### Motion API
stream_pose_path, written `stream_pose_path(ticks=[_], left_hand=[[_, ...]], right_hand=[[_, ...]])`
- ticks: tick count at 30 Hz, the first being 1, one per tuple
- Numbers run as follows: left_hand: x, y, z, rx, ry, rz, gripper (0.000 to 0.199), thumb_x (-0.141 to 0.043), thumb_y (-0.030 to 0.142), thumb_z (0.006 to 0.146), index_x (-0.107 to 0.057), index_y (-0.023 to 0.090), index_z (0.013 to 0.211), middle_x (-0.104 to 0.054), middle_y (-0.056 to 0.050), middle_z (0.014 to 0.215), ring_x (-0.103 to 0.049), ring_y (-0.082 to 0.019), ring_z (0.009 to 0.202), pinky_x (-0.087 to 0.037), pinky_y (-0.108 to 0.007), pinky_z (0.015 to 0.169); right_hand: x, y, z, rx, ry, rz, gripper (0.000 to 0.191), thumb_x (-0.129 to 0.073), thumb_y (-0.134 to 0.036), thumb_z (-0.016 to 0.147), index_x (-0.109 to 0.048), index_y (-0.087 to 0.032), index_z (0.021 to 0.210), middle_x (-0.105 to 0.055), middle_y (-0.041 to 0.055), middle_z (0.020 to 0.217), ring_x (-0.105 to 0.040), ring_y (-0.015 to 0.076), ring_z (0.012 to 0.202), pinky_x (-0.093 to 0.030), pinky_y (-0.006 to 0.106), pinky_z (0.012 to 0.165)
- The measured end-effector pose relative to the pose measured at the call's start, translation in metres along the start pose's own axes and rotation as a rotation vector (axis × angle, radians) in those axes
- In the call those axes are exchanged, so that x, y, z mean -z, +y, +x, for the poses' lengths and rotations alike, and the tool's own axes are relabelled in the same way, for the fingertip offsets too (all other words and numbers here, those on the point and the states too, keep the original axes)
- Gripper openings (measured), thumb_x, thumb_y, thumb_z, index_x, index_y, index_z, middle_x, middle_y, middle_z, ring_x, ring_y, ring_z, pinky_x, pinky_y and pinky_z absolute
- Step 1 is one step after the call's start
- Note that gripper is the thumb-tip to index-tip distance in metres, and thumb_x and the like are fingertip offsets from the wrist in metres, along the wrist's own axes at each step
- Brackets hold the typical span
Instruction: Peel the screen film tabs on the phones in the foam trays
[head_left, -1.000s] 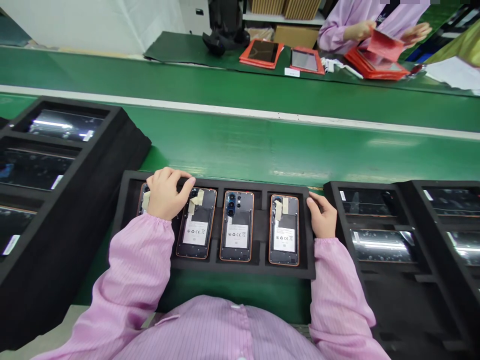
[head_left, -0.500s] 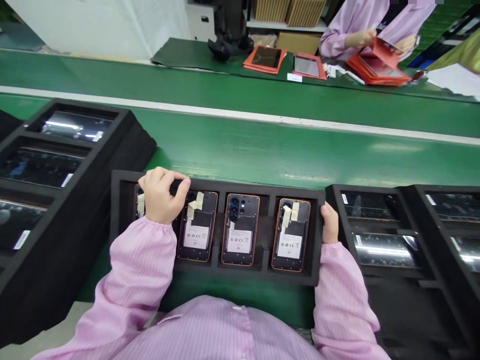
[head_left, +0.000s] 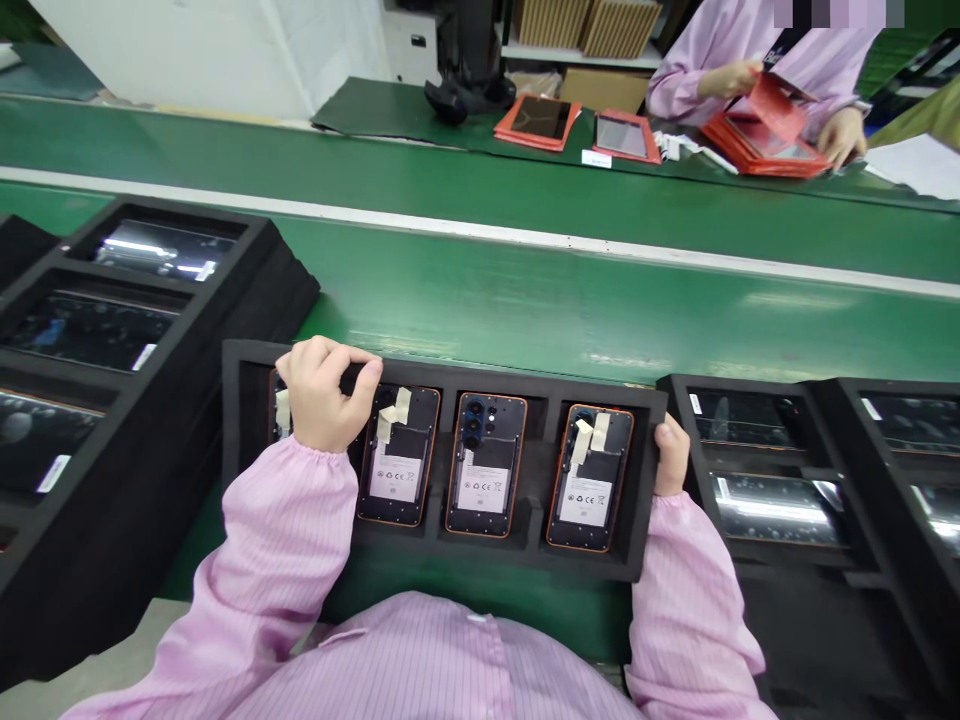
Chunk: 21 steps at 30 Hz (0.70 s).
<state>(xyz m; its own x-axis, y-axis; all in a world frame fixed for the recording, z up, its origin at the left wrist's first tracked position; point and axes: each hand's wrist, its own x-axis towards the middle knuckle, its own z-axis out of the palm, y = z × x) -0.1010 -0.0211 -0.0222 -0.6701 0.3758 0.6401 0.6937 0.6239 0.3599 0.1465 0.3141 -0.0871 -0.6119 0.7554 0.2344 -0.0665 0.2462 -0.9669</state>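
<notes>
A long black foam tray (head_left: 491, 378) lies before me, with several phones in its compartments, their backs facing up. My left hand (head_left: 330, 395) curls over the tray's far rim toward its left end, partly covering the leftmost phone (head_left: 280, 412). My right hand (head_left: 672, 455) grips the tray's right end, thumb showing and the other fingers hidden. Pale tape strips cross the cameras of one phone (head_left: 397, 460) and of the rightmost phone (head_left: 591, 485). Between them, the middle phone (head_left: 486, 465) has its camera lenses uncovered. White printed labels show on these three.
Stacked black foam trays (head_left: 247, 290) with phones stand on the left; more trays (head_left: 750, 455) sit at right. A green bench (head_left: 525, 290) runs across. Beyond it, a co-worker's hand (head_left: 841, 137) rests by red sleeves (head_left: 757, 150); other red-backed panels (head_left: 536, 122) lie nearby.
The tray's right end has shifted slightly right and toward me, with my right hand on it. My left hand keeps its place. Across the bench, one co-worker's hand has lowered to the red sleeves.
</notes>
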Motion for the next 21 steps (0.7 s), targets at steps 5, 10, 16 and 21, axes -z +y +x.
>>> stream_pose_path(ticks=[5, 10, 16, 21], left_hand=[[0.0024, 0.0017, -0.0010, -0.006, 0.011, -0.002, 0.030, -0.051, 0.038, 0.090, -0.068, 0.019, 0.075, -0.056, -0.007, 0.075, -0.056, -0.026, 0.084, -0.032, -0.043, 0.081], [0.0029, 0.0018, -0.0010, 0.005, 0.009, -0.003, 0.031, -0.050, 0.039, 0.090, -0.068, 0.019, 0.075, -0.057, -0.007, 0.074, -0.056, -0.026, 0.084, -0.032, -0.043, 0.081], [0.0025, 0.0002, -0.0009, 0.014, -0.003, -0.004, 0.032, -0.049, 0.040, 0.091, -0.068, 0.020, 0.075, -0.057, -0.007, 0.075, -0.056, -0.027, 0.085, -0.032, -0.043, 0.081], [0.0015, -0.0005, -0.0012, 0.023, -0.019, -0.010, 0.031, -0.049, 0.039, 0.091, -0.068, 0.020, 0.076, -0.057, -0.007, 0.076, -0.055, -0.026, 0.085, -0.032, -0.043, 0.081]], right_hand=[[0.0008, 0.0007, -0.0013, -0.009, 0.017, 0.008, 0.045, -0.065, -0.065, 0.073, -0.070, -0.021, 0.082, -0.062, 0.0049, 0.068, -0.058, 0.0237, 0.065, -0.043, 0.034, 0.058], [0.0030, 0.0040, 0.0000, -0.005, 0.053, 0.009, 0.045, -0.068, -0.065, 0.070, -0.069, -0.021, 0.075, -0.060, 0.0037, 0.066, -0.051, 0.0192, 0.058, -0.039, 0.032, 0.053], [0.0051, 0.0057, -0.0005, 0.001, 0.042, -0.002, 0.046, -0.068, -0.065, 0.071, -0.069, -0.020, 0.074, -0.059, 0.0017, 0.064, -0.050, 0.0167, 0.055, -0.038, 0.029, 0.051], [0.0013, 0.0000, -0.0018, 0.000, 0.044, -0.016, 0.049, -0.066, -0.067, 0.070, -0.068, -0.018, 0.071, -0.055, 0.0003, 0.059, -0.046, 0.0152, 0.052, -0.035, 0.028, 0.048]])
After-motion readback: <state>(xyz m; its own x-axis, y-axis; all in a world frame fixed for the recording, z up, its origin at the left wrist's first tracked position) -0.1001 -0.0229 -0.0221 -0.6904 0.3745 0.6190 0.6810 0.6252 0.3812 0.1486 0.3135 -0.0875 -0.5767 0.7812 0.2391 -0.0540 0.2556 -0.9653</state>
